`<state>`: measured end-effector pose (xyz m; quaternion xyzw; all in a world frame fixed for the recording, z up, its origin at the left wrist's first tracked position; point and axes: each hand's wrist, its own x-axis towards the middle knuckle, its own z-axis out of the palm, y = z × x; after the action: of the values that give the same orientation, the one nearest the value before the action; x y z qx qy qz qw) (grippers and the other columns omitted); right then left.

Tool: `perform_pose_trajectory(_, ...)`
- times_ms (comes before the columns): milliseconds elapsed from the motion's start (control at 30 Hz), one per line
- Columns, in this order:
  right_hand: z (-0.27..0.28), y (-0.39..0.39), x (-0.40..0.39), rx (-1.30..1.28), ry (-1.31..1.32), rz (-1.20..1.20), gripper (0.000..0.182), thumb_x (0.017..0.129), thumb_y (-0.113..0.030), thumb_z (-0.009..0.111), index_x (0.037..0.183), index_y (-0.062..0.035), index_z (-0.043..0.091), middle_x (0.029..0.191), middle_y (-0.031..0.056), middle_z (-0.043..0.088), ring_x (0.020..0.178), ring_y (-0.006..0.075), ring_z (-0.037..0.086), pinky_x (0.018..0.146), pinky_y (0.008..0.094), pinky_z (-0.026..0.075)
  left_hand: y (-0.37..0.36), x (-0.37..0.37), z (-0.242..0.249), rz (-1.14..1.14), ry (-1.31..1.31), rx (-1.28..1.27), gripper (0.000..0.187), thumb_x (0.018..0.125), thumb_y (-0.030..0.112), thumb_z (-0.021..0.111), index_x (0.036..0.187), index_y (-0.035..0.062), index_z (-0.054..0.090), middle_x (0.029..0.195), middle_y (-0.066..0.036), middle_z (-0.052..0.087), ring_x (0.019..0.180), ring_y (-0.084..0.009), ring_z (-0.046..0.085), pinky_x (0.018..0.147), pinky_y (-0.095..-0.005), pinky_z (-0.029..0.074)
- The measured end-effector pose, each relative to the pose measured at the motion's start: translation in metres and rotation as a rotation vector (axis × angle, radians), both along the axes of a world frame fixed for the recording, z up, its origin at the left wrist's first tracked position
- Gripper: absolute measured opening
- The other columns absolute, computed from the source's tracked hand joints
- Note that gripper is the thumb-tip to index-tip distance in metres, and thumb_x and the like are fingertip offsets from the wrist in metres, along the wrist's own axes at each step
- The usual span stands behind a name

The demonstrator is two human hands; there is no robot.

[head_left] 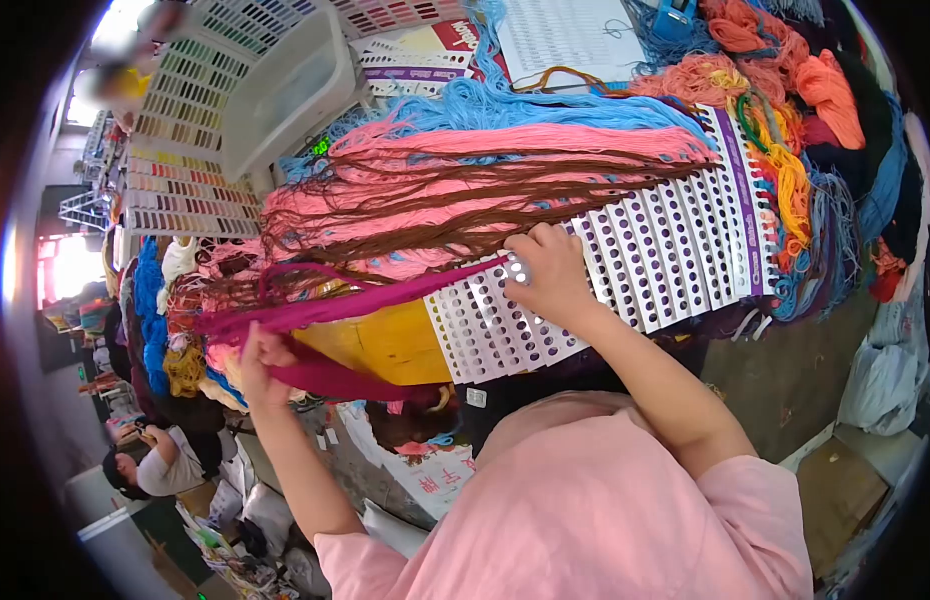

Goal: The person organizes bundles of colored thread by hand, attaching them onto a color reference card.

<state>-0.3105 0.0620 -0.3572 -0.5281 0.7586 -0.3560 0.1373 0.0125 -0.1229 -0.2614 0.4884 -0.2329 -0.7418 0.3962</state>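
A magenta skein of embroidery thread [385, 297] stretches leftward from my right hand, loops at the left and hangs down near my left hand. My left hand [267, 362] is curled around the strands at the left, its fingers partly hidden. My right hand [551, 272] pinches the skein's end over the punched thread cards [650, 235]. These white cards with rows of round holes lie overlapped in a fan. Behind them, pink thread [505, 145] and brown strands [425, 222] extend left from the cards. A yellow surface [395, 345] shows beneath the magenta skein.
Light blue thread [465, 104] lies behind the pink. A white plastic bin [290, 95] stands at the back left, beside colour charts [175, 140]. Coral skeins [830, 95] are heaped at the back right. Another person [170, 460] sits at the far left.
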Motion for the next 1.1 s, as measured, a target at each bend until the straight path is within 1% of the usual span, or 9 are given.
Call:
perform_pose_trajectory(33, 0.001, 0.0, -0.001, -0.003, 0.006, 0.01, 0.035, 0.054, -0.018, 0.06, 0.087, -0.012, 0.053, 0.08, 0.0058, 0.043, 0.079, 0.0223, 0.042, 0.068, 0.0349, 0.03, -0.011, 0.012, 0.001, 0.288, 0.019, -0.015, 0.016, 0.082, 0.019, 0.043, 0.078, 0.0051, 0.05, 0.061, 0.001, 0.05, 0.041, -0.0017, 0.034, 0.037, -0.0133, 0.03)
perform_pose_trajectory(133, 0.001, 0.002, 0.001, -0.017, 0.022, 0.019, 0.036, 0.054, -0.019, 0.062, 0.087, -0.0104, 0.053, 0.081, 0.0062, 0.043, 0.081, 0.0221, 0.041, 0.07, 0.0348, 0.029, -0.007, 0.032, 0.025, 0.282, 0.024, -0.095, 0.02, 0.081, 0.016, 0.044, 0.092, 0.0011, 0.051, 0.068, 0.001, 0.054, 0.045, -0.0031, 0.042, 0.04, -0.0131, 0.034)
perform_pose_trajectory(200, 0.002, 0.002, 0.003, -0.044, 0.013, 0.008, 0.034, 0.055, -0.018, 0.063, 0.087, -0.0103, 0.053, 0.082, 0.006, 0.043, 0.084, 0.0224, 0.041, 0.072, 0.0352, 0.029, 0.04, -0.04, 0.041, 0.305, -0.373, -0.237, 0.025, 0.079, 0.012, 0.046, 0.099, -0.0012, 0.049, 0.069, -0.001, 0.055, 0.047, -0.0029, 0.044, 0.04, -0.0127, 0.035)
perform_pose_trajectory(233, 0.006, 0.003, 0.005, -0.072, -0.002, -0.003, 0.033, 0.056, -0.018, 0.063, 0.086, -0.0104, 0.053, 0.083, 0.0059, 0.043, 0.084, 0.0225, 0.041, 0.072, 0.0353, 0.029, 0.051, -0.013, 0.026, -0.15, 0.029, -0.178, 0.025, 0.078, 0.012, 0.047, 0.099, -0.0024, 0.049, 0.074, -0.005, 0.057, 0.049, -0.0051, 0.045, 0.042, -0.0151, 0.036)
perform_pose_trajectory(300, 0.018, 0.006, 0.01, -0.129, -0.03, -0.011, 0.031, 0.056, -0.016, 0.063, 0.085, -0.0107, 0.052, 0.084, 0.0056, 0.044, 0.084, 0.0227, 0.042, 0.072, 0.0354, 0.029, 0.098, -0.061, 0.02, -0.237, -0.074, 0.093, 0.035, 0.082, 0.022, 0.043, 0.107, -0.003, 0.043, 0.068, 0.001, 0.05, 0.045, -0.002, 0.037, 0.037, -0.014, 0.03)
perform_pose_trajectory(367, 0.025, 0.011, 0.017, -0.269, -0.194, 0.037, 0.02, 0.058, -0.007, 0.063, 0.075, -0.0077, 0.052, 0.079, 0.0058, 0.044, 0.076, 0.0214, 0.046, 0.065, 0.0332, 0.034, 0.128, -0.092, 0.011, -0.402, 0.148, 0.103, 0.041, 0.085, 0.03, 0.036, 0.11, -0.0032, 0.039, 0.098, -0.011, 0.051, 0.077, -0.0146, 0.048, 0.065, -0.0276, 0.042)
perform_pose_trajectory(433, 0.043, 0.019, 0.031, -0.253, -0.477, 0.082, 0.012, 0.062, -0.005, 0.061, 0.07, -0.0052, 0.052, 0.07, 0.0056, 0.045, 0.064, 0.0174, 0.047, 0.055, 0.0284, 0.036, 0.141, -0.115, 0.004, -0.462, 0.185, 0.035, 0.047, 0.086, 0.034, 0.027, 0.113, -0.0032, 0.036, 0.115, -0.018, 0.04, 0.106, -0.0282, 0.04, 0.083, -0.0446, 0.036)
perform_pose_trajectory(567, 0.087, 0.031, 0.053, 0.159, -1.417, 0.148, 0.006, 0.072, -0.007, 0.055, 0.072, -0.0003, 0.057, 0.06, 0.0023, 0.052, 0.047, 0.0072, 0.046, 0.044, 0.018, 0.036, 0.158, -0.143, 0.007, -0.56, 0.221, -0.005, 0.05, 0.086, 0.034, 0.026, 0.115, -0.0059, 0.034, 0.106, -0.016, 0.047, 0.095, -0.0233, 0.048, 0.081, -0.0361, 0.039)
perform_pose_trajectory(1100, 0.099, 0.051, 0.046, 0.034, -1.73, 0.195, 0.012, 0.075, -0.003, 0.048, 0.077, 0.005, 0.057, 0.061, 0.0085, 0.056, 0.047, 0.0098, 0.049, 0.042, 0.0189, 0.037, 0.18, -0.138, 0.003, -0.328, 0.444, 0.069, 0.032, 0.082, 0.016, 0.04, 0.103, -0.0082, 0.045, 0.089, -0.014, 0.054, 0.083, -0.019, 0.051, 0.075, -0.0313, 0.04)
